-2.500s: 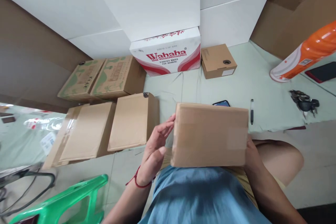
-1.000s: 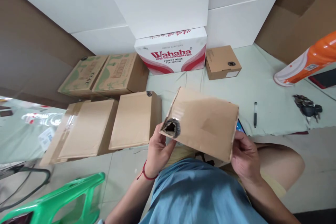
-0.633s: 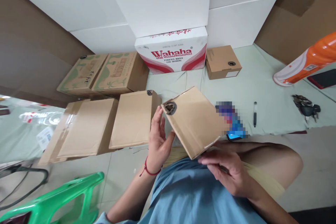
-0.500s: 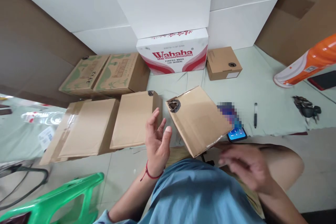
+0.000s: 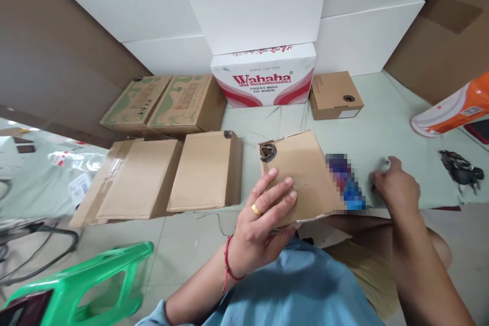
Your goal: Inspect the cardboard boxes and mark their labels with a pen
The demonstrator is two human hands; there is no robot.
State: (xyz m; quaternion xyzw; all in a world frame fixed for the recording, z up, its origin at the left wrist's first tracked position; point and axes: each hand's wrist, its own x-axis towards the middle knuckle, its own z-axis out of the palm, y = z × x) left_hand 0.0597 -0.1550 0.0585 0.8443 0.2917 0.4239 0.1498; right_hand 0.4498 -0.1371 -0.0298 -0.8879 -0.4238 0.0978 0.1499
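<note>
A plain brown cardboard box [image 5: 305, 173] with a torn, dark-edged hole at one corner lies at the table's front edge. My left hand [image 5: 263, 214] grips its near left corner, fingers across the top and thumb down by the front side. To the right, my right hand [image 5: 399, 186] is closed at the table surface around a pen [image 5: 388, 164], mostly hidden by the fingers. Between that hand and the box lies a phone [image 5: 346, 183] with a blurred-out screen, partly covered by the box.
Left of me are a brown carton [image 5: 206, 170], a taped carton [image 5: 137, 178] and two green-printed boxes [image 5: 183, 102]. Behind stand a Wahaha water box [image 5: 263, 79] and a small box [image 5: 336, 94]. Keys [image 5: 460, 168] and an orange bottle [image 5: 454, 104] lie right; a green stool [image 5: 87, 285] stands lower left.
My left hand has come down from the air onto the box, which has turned slightly. My right hand has moved from above my lap up and forward to the pen. The view has shifted a little.
</note>
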